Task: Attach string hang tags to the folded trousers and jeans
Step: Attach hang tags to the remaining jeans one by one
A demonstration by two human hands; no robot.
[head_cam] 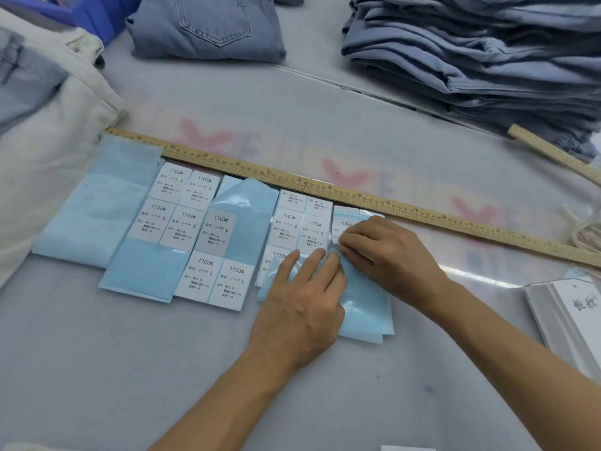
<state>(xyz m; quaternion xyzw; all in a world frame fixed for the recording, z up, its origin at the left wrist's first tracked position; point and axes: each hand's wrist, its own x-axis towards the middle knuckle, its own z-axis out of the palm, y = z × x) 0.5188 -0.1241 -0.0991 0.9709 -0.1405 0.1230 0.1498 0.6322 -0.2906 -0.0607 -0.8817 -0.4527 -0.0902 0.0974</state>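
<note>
Light-blue backing sheets carrying white size stickers [192, 249] printed "1103#" lie in a row along a wooden ruler [325, 187]. My left hand [302, 301] lies flat with straight fingers on the rightmost blue sheet [361, 307], holding it down. My right hand [387, 249] pinches the edge of a white sticker [341, 226] near the top of that sheet. A stack of white hang tags [575, 317] lies at the right edge. Folded blue jeans [487, 60] are piled at the back right, and another folded pair [208, 27] sits at the back centre.
Cream trousers [42, 164] lie at the left with a denim piece on top. A second wooden ruler [553, 151] pokes out from under the jeans pile. Pale strings [582, 229] are bunched at the right edge. A blue bin [91, 11] stands at the back left.
</note>
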